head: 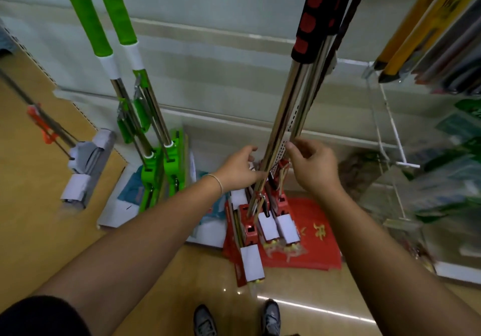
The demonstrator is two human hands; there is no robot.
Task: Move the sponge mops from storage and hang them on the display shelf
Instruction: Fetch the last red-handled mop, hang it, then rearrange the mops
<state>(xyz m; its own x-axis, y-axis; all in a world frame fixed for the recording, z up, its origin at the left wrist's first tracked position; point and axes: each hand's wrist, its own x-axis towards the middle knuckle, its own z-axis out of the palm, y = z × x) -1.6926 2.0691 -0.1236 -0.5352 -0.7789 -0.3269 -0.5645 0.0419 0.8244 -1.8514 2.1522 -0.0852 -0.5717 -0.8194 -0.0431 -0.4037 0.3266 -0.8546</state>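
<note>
Head view, looking down a white display shelf (pixel 234 57) backing. Three red sponge mops (pixel 263 213) hanging together at centre, chrome shafts (pixel 283 111) rising to black-and-red foam grips (pixel 312 20) near the top edge, red heads low, just above a red bag (pixel 312 234) on the floor. Whether the heads touch the bag or hang free: cannot tell. Hooks out of frame.

Left hand (pixel 240 167) reaching in from the left side of the shafts, fingers loosely curled against the lower shaft and wringer linkage; a firm grip not plainly shown, more a steadying touch. Thin bracelet on that wrist. Right hand (pixel 308 165) on the right side, thumb and forefinger pinching the rightmost shaft, other fingers curled.

Two green sponge mops (pixel 158 169) hanging well to the left, already in place. A grey flat mop (pixel 86 164) farther left over the wooden floor (pixel 33 231). Packaged goods (pixel 429 36) on racks at right, blurred. Grey shoes (pixel 270 317) at bottom edge.

Likely step: settling or spacing the red mops, near the end of hanging. Risks: shafts crowded together, so tugging one could swing or unhook its neighbours; fingers close to the sprung wringer linkage, a pinch possible; heads snagging on the bag below.
</note>
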